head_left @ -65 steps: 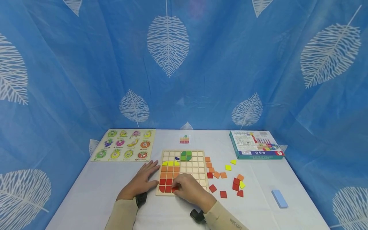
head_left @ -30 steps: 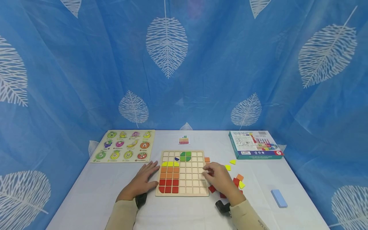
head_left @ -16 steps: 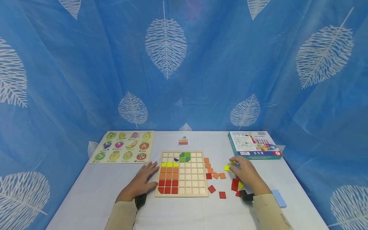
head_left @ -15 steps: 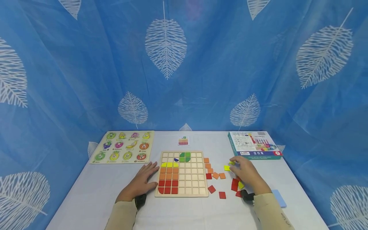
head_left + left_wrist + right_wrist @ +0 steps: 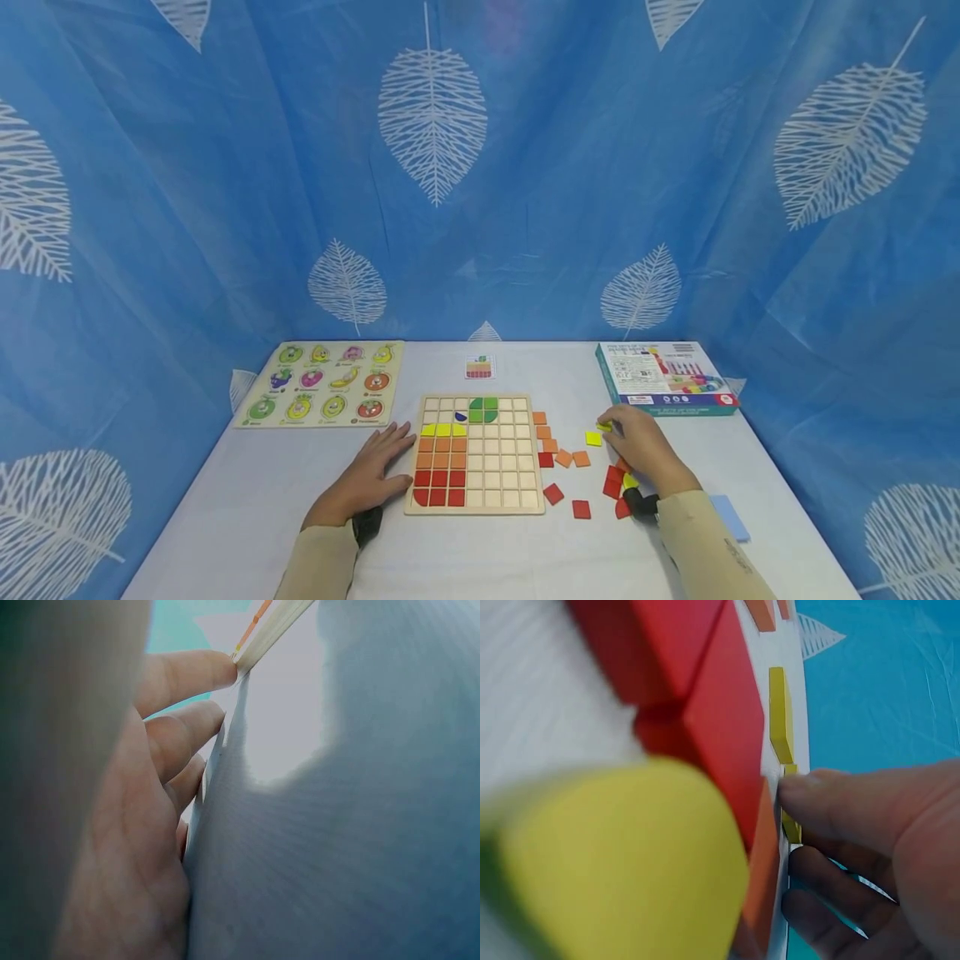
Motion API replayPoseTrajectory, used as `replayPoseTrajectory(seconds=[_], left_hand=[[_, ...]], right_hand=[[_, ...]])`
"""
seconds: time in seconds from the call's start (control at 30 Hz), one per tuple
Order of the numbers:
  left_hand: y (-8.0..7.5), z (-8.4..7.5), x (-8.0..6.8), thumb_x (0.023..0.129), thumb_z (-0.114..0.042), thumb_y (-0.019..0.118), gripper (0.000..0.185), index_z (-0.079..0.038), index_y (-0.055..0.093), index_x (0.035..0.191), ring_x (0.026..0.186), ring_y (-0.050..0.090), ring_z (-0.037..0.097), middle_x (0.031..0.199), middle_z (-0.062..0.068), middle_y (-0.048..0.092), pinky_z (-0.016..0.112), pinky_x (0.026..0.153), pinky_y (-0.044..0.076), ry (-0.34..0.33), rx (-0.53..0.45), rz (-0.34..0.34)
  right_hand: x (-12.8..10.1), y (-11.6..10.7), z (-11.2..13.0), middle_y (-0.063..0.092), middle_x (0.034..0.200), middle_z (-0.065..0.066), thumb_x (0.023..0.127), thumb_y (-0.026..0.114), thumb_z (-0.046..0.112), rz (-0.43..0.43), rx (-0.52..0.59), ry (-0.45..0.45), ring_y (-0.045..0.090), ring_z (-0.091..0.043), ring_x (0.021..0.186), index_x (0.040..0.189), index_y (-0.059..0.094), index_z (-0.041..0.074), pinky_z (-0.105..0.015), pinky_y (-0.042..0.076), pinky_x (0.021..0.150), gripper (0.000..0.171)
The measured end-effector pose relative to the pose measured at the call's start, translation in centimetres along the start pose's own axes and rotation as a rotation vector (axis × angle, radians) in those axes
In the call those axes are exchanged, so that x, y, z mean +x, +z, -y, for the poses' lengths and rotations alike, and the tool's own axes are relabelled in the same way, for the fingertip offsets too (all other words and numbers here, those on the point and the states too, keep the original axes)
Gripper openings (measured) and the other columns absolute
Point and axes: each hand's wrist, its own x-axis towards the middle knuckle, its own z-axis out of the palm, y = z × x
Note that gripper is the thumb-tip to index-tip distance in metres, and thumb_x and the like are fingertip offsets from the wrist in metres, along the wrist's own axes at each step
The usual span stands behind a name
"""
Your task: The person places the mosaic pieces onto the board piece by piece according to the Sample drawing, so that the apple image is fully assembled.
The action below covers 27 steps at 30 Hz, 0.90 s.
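A wooden grid board (image 5: 505, 461) lies in the middle of the table, with red, orange and yellow tiles filling its left columns. Green pieces (image 5: 483, 409) and a dark blue piece (image 5: 460, 417) sit in its upper cells. My left hand (image 5: 363, 475) rests flat on the table, fingers straight, its fingertips at the board's left edge. To the board's right, my right hand (image 5: 642, 444) pinches a yellow quarter-round tile (image 5: 793, 826) between thumb and fingers, low over the table. A square yellow tile (image 5: 593, 438) lies just beside those fingertips.
Loose orange tiles (image 5: 581, 459) and red tiles (image 5: 581, 509) lie right of the board, several under the right wrist. A small picture card (image 5: 480, 367) stands behind the board. A fruit puzzle (image 5: 318, 383) is back left, a box (image 5: 667, 379) back right, a blue block (image 5: 729, 518) at right.
A red tile was set into the board's bottom row. My right hand then moved right to the loose tiles and took hold of a yellow one. My left hand has stayed put.
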Motion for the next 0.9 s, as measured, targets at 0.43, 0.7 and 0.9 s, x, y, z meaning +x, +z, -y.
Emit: replayPoseTrajectory(seconds=[0.43,0.7,0.9], left_hand=[[-0.1,0.0,0.0,0.087,-0.028,0.075,0.073,-0.012,0.054,0.156,0.158,0.017,0.031,0.168,0.005,0.036,0.057,0.126,0.012,0.009,0.001,0.005],[-0.1,0.0,0.0,0.087,-0.027,0.075,0.073,-0.011,0.054,0.155,0.158,0.017,0.031,0.168,0.006,0.036,0.056,0.126,0.012,0.009,-0.007,0.006],[-0.1,-0.1,-0.1,0.087,-0.028,0.075,0.073,-0.012,0.054,0.156,0.158,0.017,0.03,0.168,0.005,0.036,0.056,0.126,0.011,0.006,-0.004,0.011]], right_hand=[[0.2,0.2,0.3,0.067,0.118,-0.012,0.094,0.078,0.002,-0.004,-0.003,0.028,0.06,-0.038,0.118,0.118,0.074,0.004,-0.058,0.052,0.103,0.024],[0.3,0.3,0.3,0.068,0.115,-0.01,0.093,0.079,0.0,-0.01,-0.035,-0.01,0.062,-0.037,0.117,0.117,0.076,0.004,-0.056,0.053,0.102,0.024],[0.2,0.3,1.8,0.068,0.118,-0.011,0.095,0.078,0.002,-0.027,-0.002,-0.039,0.062,-0.037,0.12,0.119,0.076,0.003,-0.056,0.052,0.104,0.024]])
